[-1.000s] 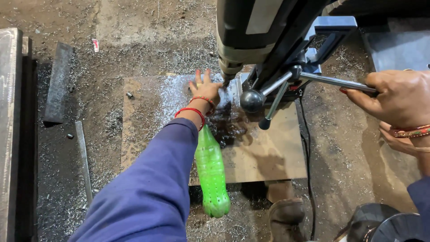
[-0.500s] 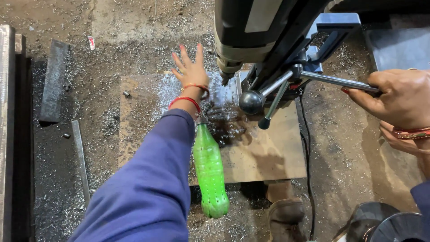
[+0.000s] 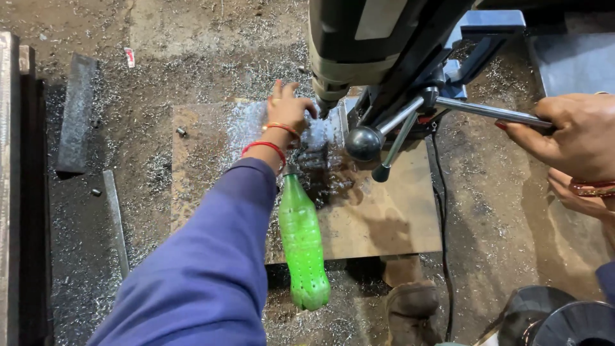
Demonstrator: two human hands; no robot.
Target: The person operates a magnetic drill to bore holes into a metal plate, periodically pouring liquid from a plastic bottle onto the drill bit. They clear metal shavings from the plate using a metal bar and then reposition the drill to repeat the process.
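Note:
My left hand [image 3: 289, 109], in a blue sleeve with red thread bands at the wrist, reaches under the head of a drill press [image 3: 359, 38]. Its fingers curl over a small metal workpiece [image 3: 320, 136] lying among bright shavings. My right hand [image 3: 570, 134] is closed on the long steel feed lever [image 3: 487, 111] of the press. Two more lever arms with black ball knobs [image 3: 363, 143] stick out toward me. A green plastic bottle [image 3: 302, 240] lies on the brown board [image 3: 397, 224] just below my left wrist.
Metal shavings cover the dirt floor around the board. A dark steel bar [image 3: 75, 112] and a thin strip [image 3: 115, 221] lie at the left. A black cable [image 3: 442, 211] runs down the board's right edge. A shoe [image 3: 410, 311] and round dark containers [image 3: 564, 320] are at the bottom right.
My left hand drew back to the left with fingers spread, then went back in under the drill head and curled over the workpiece. The right hand stays on the lever.

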